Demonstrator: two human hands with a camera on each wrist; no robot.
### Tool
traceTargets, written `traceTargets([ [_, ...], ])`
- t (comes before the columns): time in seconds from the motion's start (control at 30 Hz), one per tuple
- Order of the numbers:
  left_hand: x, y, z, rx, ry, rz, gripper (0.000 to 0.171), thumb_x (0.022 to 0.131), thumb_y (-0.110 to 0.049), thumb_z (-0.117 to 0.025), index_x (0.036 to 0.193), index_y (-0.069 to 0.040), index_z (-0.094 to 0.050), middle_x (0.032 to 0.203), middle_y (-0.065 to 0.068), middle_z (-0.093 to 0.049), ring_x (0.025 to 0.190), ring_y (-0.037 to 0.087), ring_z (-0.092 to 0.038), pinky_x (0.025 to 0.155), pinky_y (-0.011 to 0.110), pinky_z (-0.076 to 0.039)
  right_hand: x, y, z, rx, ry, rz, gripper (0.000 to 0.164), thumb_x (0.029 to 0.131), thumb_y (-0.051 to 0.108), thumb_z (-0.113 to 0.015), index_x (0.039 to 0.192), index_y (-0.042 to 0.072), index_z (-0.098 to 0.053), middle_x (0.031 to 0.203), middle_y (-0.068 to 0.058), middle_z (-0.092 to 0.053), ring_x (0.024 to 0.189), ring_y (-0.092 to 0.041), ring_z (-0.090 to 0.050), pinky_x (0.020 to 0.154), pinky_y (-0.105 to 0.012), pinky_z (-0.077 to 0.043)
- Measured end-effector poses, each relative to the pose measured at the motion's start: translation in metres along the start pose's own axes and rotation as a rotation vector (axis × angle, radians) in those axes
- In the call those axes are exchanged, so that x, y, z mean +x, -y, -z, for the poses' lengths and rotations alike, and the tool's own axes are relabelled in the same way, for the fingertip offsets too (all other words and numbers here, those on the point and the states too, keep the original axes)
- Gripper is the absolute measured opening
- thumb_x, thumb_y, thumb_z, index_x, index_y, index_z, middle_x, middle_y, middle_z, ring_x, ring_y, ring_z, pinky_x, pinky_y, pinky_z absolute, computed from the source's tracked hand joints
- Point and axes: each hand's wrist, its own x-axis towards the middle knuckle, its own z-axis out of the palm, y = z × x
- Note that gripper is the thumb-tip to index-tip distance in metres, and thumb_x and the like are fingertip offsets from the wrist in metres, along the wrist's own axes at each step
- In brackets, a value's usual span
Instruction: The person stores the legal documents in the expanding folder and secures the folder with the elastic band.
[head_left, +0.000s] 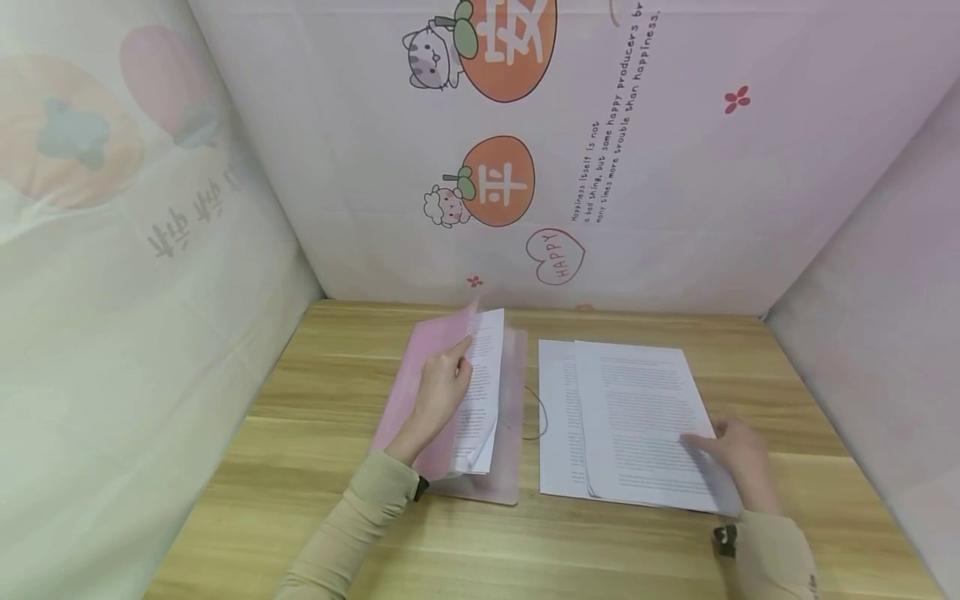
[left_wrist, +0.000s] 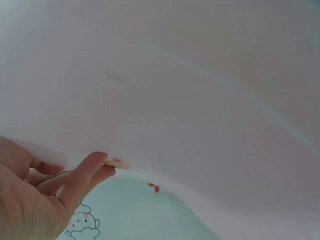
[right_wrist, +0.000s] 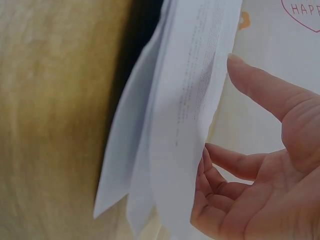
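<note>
Nearest the camera, the right hand [head_left: 738, 462] rests on the lower right corner of a stack of printed sheets [head_left: 637, 417] lying on the tabletop [head_left: 300, 467], fingers curled round its edge. Left of it, the left hand [head_left: 442, 387] pinches the lifted cover of a pink folder [head_left: 412, 387] holding printed pages [head_left: 480, 392].

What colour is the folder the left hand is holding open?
Pink. The folder, held by the left hand, shows best in the head view.
</note>
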Motion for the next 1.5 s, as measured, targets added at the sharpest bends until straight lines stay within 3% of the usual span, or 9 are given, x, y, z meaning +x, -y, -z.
traceTargets([
  [0.53,0.002,0.005,0.006,0.018,-0.021,0.006,0.044,0.086,0.006,-0.052,0.128,0.004,-0.063,0.067,0.017,-0.063,0.047,0.004,-0.025,0.046,0.015,-0.025,0.006,0.003,-0.005,0.035,0.010,-0.033,0.073,0.075,0.031,-0.079,0.119,-0.021,-0.055,0.114,-0.041,-0.059,0.098,-0.048,-0.059,0.083,-0.055,-0.048],
  [0.8,0.003,0.005,0.008,0.014,-0.022,0.013,0.044,0.085,0.006,-0.052,0.127,0.004,-0.063,0.060,0.013,-0.056,0.046,0.004,-0.023,0.045,0.016,-0.023,0.006,0.003,-0.005,0.032,0.028,-0.019,0.073,0.078,0.030,-0.077,0.125,-0.019,-0.052,0.122,-0.042,-0.056,0.104,-0.050,-0.057,0.088,-0.058,-0.045],
  [1.37,0.003,0.005,0.010,0.006,-0.031,0.005,0.043,0.086,0.006,-0.052,0.127,0.005,-0.063,0.061,0.013,-0.057,0.046,0.004,-0.024,0.045,0.015,-0.023,0.004,0.005,-0.010,0.090,0.002,-0.024,0.083,0.078,0.025,-0.077,0.131,-0.024,-0.038,0.125,-0.044,-0.049,0.108,-0.053,-0.052,0.090,-0.060,-0.044],
  [1.5,0.003,0.004,0.012,0.002,-0.030,0.000,0.042,0.086,0.006,-0.051,0.127,0.006,-0.063,0.063,0.014,-0.059,0.046,0.003,-0.024,0.044,0.015,-0.022,0.004,0.002,-0.010,0.082,0.011,-0.015,0.079,0.079,0.025,-0.076,0.132,-0.022,-0.040,0.127,-0.044,-0.049,0.110,-0.054,-0.051,0.092,-0.061,-0.043],
])
